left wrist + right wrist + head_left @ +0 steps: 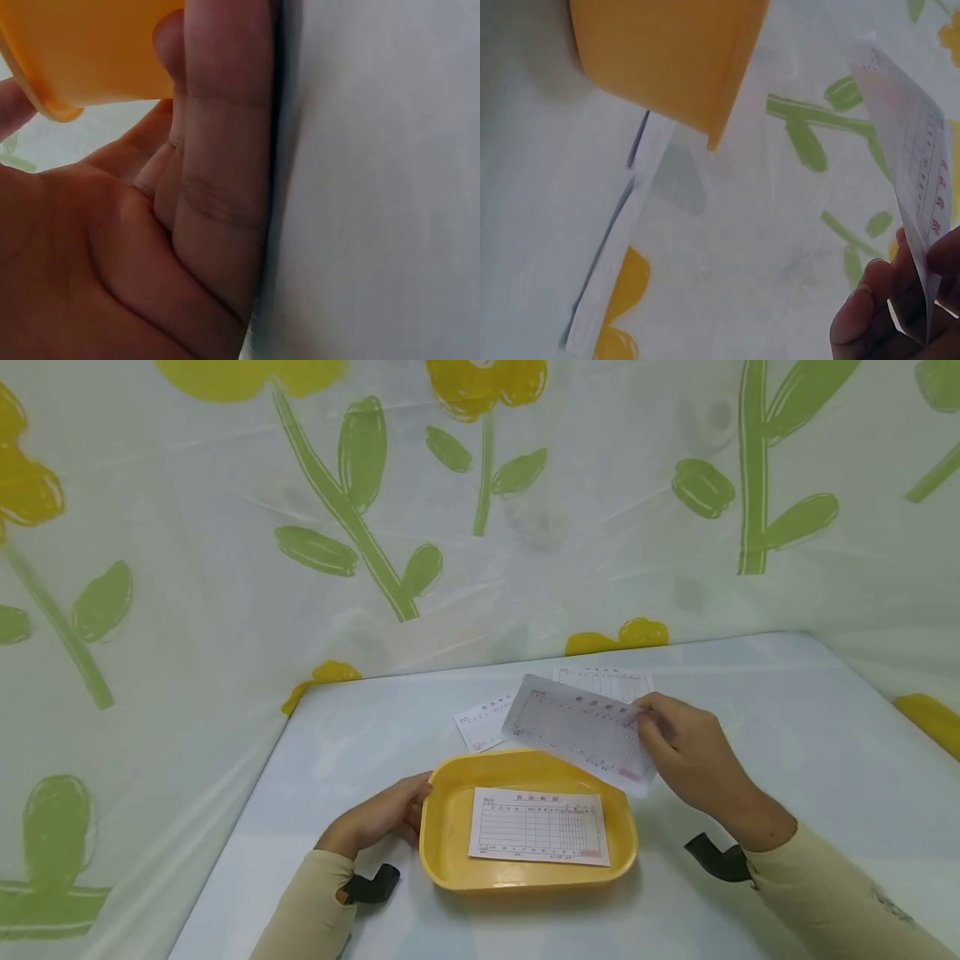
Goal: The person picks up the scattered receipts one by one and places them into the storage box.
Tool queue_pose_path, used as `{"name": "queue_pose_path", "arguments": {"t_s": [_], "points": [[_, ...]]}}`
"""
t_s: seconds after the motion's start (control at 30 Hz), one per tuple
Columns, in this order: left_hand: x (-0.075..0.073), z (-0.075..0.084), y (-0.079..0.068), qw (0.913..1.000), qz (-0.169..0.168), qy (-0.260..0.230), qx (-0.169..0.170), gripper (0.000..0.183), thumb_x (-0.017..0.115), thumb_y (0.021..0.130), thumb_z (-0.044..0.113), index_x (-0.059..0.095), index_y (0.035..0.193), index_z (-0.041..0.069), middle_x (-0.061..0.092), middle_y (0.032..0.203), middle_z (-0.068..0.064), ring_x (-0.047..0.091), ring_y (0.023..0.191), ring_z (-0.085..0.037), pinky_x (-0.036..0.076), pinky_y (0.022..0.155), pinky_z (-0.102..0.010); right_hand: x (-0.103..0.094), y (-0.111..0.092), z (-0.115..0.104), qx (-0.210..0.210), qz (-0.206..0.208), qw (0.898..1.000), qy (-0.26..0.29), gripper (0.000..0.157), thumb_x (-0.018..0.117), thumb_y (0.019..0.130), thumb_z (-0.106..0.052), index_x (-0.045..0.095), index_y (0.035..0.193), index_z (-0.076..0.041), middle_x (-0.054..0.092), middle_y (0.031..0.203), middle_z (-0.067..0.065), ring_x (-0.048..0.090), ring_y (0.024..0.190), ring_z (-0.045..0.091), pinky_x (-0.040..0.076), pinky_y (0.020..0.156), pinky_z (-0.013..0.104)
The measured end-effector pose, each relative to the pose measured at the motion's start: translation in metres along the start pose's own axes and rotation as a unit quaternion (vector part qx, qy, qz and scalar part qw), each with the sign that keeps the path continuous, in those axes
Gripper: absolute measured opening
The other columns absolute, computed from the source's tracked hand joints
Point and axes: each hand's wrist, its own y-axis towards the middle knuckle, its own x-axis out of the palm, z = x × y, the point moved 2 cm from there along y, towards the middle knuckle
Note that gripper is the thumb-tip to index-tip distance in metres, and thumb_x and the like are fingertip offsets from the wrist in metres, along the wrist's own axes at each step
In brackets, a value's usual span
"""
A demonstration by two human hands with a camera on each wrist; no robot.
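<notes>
A yellow plastic tray [444,852] sits on the table, one printed paper form [525,827] lying flat inside it. My left hand [375,818] grips the tray's left side, thumb by the rim and fingers against the outer wall [112,52]. Above the tray's back right corner, my right hand [693,760] pinches another printed form [570,727] by its right edge. That sheet hangs tilted and bends slightly, its print visible in the right wrist view. Behind it lie two more forms, one at the left [480,727] and one farther back [607,681], both partly covered by the held sheet.
The white table [315,735] ends at a back edge against a hanging cloth [570,568] printed with yellow flowers and green leaves. Black wrist mounts [375,885] stick out near both sleeves, low over the table.
</notes>
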Motion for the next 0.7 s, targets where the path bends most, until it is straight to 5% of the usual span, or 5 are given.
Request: {"name": "queue_pose_path", "arguments": {"t_s": [0.17, 0.47, 0.7], "points": [[-0.002, -0.005, 0.001, 0.9999, -0.011, -0.009, 0.006, 0.059, 0.032, 0.103, 0.05, 0.044, 0.144, 0.01, 0.075, 0.105, -0.008, 0.073, 0.079, -0.022, 0.059, 0.072, -0.034, 0.021, 0.003, -0.009, -0.017, -0.037, 0.999, 0.013, 0.016, 0.051, 0.094, 0.002, 0.066, 0.096, -0.004, 0.063, 0.082, 0.004, 0.045, 0.058, 0.007, 0.035, 0.047, 0.019], [-0.002, -0.01, 0.005, 0.9991, -0.023, -0.034, 0.012, 0.062, 0.041, 0.103, 0.044, 0.033, 0.154, 0.01, 0.075, 0.11, -0.012, 0.074, 0.079, -0.021, 0.06, 0.071, -0.036, 0.052, -0.003, -0.009, 0.014, -0.143, 0.986, 0.079, 0.017, 0.051, 0.096, 0.0, 0.066, 0.094, -0.008, 0.054, 0.072, -0.003, 0.044, 0.053, 0.003, 0.035, 0.046, 0.018], [-0.003, -0.009, 0.004, 0.9992, -0.021, -0.032, 0.011, 0.061, 0.04, 0.104, 0.046, 0.036, 0.153, 0.01, 0.074, 0.112, -0.013, 0.074, 0.08, -0.022, 0.06, 0.071, -0.035, 0.064, -0.006, -0.008, 0.021, -0.169, 0.983, 0.07, 0.015, 0.052, 0.095, -0.002, 0.065, 0.092, -0.009, 0.052, 0.071, -0.005, 0.044, 0.056, 0.003, 0.037, 0.048, 0.018]]}}
